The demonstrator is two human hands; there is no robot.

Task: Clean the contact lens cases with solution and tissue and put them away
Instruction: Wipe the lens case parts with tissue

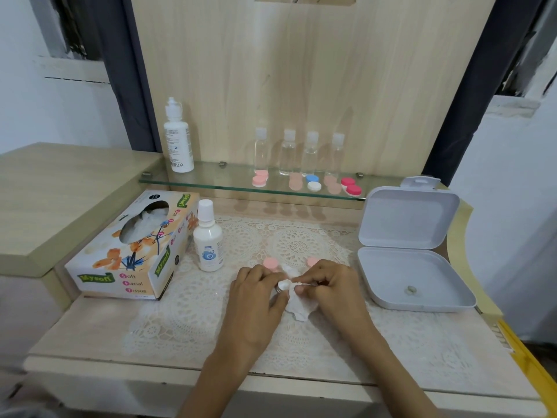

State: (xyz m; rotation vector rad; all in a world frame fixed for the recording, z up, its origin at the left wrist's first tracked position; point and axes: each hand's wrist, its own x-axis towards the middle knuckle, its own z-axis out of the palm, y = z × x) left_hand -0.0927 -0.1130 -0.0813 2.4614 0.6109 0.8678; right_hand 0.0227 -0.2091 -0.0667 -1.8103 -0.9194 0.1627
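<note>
- Head view: left hand (256, 285) pinches a white lens case (282, 286); right hand (328, 282) pinches crumpled tissue (300, 307) against it, over the table's (90, 336) middle.
- Two pink caps (270, 263) lie just beyond.
- Open white box (413, 279) near the right edge.

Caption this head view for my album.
Left hand and right hand wipe a lens case with tissue beside solution bottle, open box.

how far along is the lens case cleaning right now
Done: little shows; the open white box holds only a small speck. In hand: left hand and right hand wipe one case with tissue; two pink caps lie loose on the mat. Left: capping and boxing it, likely also the cases on the glass shelf.
</note>
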